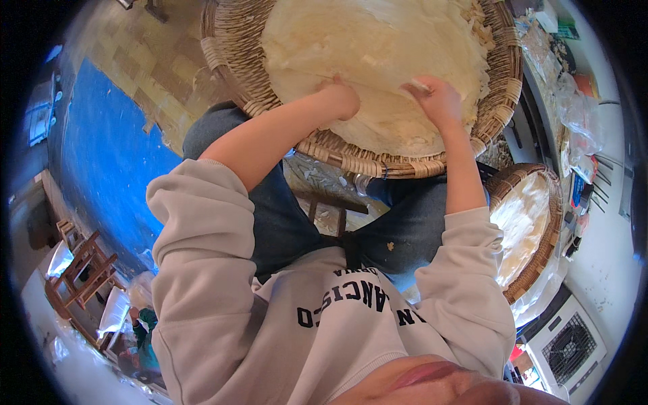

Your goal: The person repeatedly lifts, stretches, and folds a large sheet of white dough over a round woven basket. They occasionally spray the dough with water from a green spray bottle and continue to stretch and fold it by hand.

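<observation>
A stack of thin, pale, pancake-like sheets lies in a wide round wicker basket above my knees. My left hand is closed at the fingertips on an edge of the top sheet, near the middle of the stack. To its right, my right hand pinches toward the same edge, thumb and forefinger close together. A straight edge or fold line runs across the sheet between the two hands. The sheets' right rim is ragged and flaky. My left fingertips are partly hidden behind the hand.
A second wicker basket holding pale sheets stands right of my leg. Cluttered items and plastic bags line the right side. A blue floor patch lies to the left, with wooden chairs behind. A white appliance is at lower right.
</observation>
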A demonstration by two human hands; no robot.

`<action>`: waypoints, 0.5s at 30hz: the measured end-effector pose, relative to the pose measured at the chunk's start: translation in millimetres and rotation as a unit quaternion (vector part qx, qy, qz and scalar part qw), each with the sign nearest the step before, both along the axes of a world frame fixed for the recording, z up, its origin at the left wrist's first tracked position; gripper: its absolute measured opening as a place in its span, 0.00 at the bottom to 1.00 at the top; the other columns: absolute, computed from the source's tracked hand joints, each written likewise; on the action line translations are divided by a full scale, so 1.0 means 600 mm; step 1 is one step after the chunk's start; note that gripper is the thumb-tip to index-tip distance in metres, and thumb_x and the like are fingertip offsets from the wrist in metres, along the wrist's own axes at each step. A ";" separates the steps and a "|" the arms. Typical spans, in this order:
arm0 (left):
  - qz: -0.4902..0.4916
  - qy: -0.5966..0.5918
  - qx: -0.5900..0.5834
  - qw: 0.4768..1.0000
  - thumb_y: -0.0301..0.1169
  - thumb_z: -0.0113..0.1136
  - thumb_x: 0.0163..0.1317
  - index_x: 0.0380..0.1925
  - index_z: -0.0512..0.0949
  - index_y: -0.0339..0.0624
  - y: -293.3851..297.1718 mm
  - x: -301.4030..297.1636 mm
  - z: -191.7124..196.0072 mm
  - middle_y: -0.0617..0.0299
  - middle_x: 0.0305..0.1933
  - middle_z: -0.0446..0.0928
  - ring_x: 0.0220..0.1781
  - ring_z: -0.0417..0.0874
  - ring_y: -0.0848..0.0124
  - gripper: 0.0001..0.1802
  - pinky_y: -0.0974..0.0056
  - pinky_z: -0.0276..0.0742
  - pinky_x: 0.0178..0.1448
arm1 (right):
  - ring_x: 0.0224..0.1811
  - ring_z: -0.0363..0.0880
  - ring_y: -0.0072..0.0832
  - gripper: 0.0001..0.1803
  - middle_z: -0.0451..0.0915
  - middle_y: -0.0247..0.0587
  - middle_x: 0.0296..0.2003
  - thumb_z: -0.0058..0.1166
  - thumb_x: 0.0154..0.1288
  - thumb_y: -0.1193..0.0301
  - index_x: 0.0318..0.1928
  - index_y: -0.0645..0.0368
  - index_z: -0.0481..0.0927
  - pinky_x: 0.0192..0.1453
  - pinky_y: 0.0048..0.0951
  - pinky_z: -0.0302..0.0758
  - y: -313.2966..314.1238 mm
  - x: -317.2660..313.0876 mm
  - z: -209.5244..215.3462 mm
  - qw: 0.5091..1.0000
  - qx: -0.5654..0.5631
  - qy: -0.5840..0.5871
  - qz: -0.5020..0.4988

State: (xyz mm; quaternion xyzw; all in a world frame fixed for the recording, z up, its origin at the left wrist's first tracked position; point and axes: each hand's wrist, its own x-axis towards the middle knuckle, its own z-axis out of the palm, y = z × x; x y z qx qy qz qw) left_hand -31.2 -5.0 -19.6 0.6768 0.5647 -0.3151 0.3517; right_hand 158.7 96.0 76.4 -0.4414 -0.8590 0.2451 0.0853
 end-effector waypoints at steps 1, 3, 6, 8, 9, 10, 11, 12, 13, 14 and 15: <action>0.023 -0.028 0.006 0.999 0.26 0.57 0.59 0.60 0.75 0.40 0.001 0.000 -0.002 0.34 0.72 0.58 0.70 0.58 0.28 0.26 0.28 0.61 0.62 | 0.36 0.84 0.36 0.23 0.86 0.41 0.33 0.63 0.57 0.46 0.41 0.49 0.88 0.42 0.33 0.75 0.006 0.003 0.006 0.998 -0.049 0.023 -0.044; 0.033 -0.042 -0.004 0.999 0.26 0.58 0.59 0.61 0.75 0.40 0.003 0.000 -0.004 0.33 0.74 0.54 0.72 0.56 0.28 0.26 0.27 0.60 0.63 | 0.38 0.84 0.37 0.23 0.86 0.41 0.34 0.64 0.56 0.47 0.41 0.51 0.88 0.44 0.31 0.76 0.024 0.013 0.014 0.991 -0.065 0.037 -0.111; 0.029 -0.034 -0.023 0.999 0.27 0.58 0.59 0.61 0.75 0.41 0.004 -0.004 0.000 0.32 0.75 0.50 0.73 0.54 0.30 0.26 0.27 0.59 0.62 | 0.38 0.84 0.37 0.24 0.86 0.42 0.34 0.65 0.55 0.48 0.42 0.53 0.88 0.45 0.30 0.76 0.051 0.029 0.006 0.986 0.029 0.040 -0.159; 0.066 -0.059 0.004 0.996 0.30 0.58 0.60 0.61 0.75 0.42 0.000 -0.001 0.003 0.30 0.74 0.49 0.73 0.55 0.32 0.26 0.27 0.57 0.63 | 0.36 0.84 0.36 0.25 0.86 0.43 0.33 0.66 0.55 0.48 0.43 0.55 0.87 0.44 0.30 0.76 0.060 0.036 -0.011 0.985 0.066 0.071 -0.145; 0.085 -0.053 0.002 0.995 0.32 0.58 0.61 0.62 0.73 0.42 -0.003 0.004 0.004 0.30 0.74 0.51 0.74 0.54 0.33 0.27 0.27 0.57 0.64 | 0.35 0.84 0.36 0.26 0.86 0.43 0.32 0.66 0.55 0.48 0.44 0.55 0.87 0.44 0.30 0.76 0.065 0.039 -0.018 0.978 0.085 0.087 -0.167; 0.106 -0.029 0.001 0.994 0.34 0.57 0.61 0.64 0.72 0.41 -0.005 0.011 0.003 0.30 0.73 0.53 0.74 0.54 0.34 0.29 0.28 0.56 0.65 | 0.35 0.84 0.36 0.26 0.86 0.44 0.32 0.66 0.54 0.47 0.44 0.55 0.87 0.44 0.30 0.76 0.070 0.041 -0.022 0.976 0.086 0.101 -0.172; 0.138 -0.013 0.004 0.990 0.34 0.58 0.61 0.63 0.72 0.42 -0.007 0.016 0.001 0.32 0.72 0.56 0.73 0.56 0.33 0.29 0.28 0.55 0.66 | 0.34 0.84 0.35 0.27 0.86 0.44 0.32 0.66 0.54 0.47 0.44 0.55 0.87 0.44 0.31 0.76 0.078 0.041 -0.023 0.971 0.081 0.102 -0.203; 0.115 0.011 -0.005 0.993 0.34 0.59 0.60 0.63 0.73 0.42 -0.006 0.023 -0.002 0.33 0.71 0.59 0.71 0.57 0.32 0.29 0.28 0.53 0.67 | 0.32 0.84 0.35 0.28 0.86 0.43 0.31 0.67 0.54 0.46 0.45 0.54 0.87 0.43 0.32 0.76 0.088 0.039 -0.019 0.969 0.095 0.100 -0.204; 0.102 0.026 -0.012 0.994 0.31 0.61 0.57 0.60 0.75 0.43 -0.005 0.027 -0.008 0.35 0.69 0.63 0.68 0.62 0.30 0.28 0.27 0.51 0.69 | 0.33 0.84 0.36 0.27 0.86 0.43 0.31 0.66 0.54 0.46 0.45 0.53 0.87 0.43 0.32 0.76 0.103 0.035 -0.011 0.974 0.100 0.104 -0.175; 0.082 0.041 -0.030 0.995 0.32 0.61 0.57 0.61 0.74 0.42 -0.001 0.030 -0.015 0.34 0.68 0.64 0.66 0.65 0.30 0.29 0.28 0.51 0.70 | 0.33 0.84 0.36 0.27 0.86 0.43 0.31 0.66 0.54 0.45 0.45 0.52 0.87 0.43 0.32 0.76 0.122 0.029 0.002 0.974 0.097 0.089 -0.182; 0.060 0.054 -0.049 0.996 0.33 0.61 0.57 0.62 0.72 0.41 0.003 0.031 -0.024 0.34 0.68 0.64 0.65 0.67 0.30 0.29 0.29 0.52 0.70 | 0.34 0.84 0.36 0.27 0.86 0.43 0.32 0.66 0.54 0.45 0.45 0.51 0.87 0.43 0.32 0.76 0.143 0.020 0.019 0.972 0.100 0.076 -0.196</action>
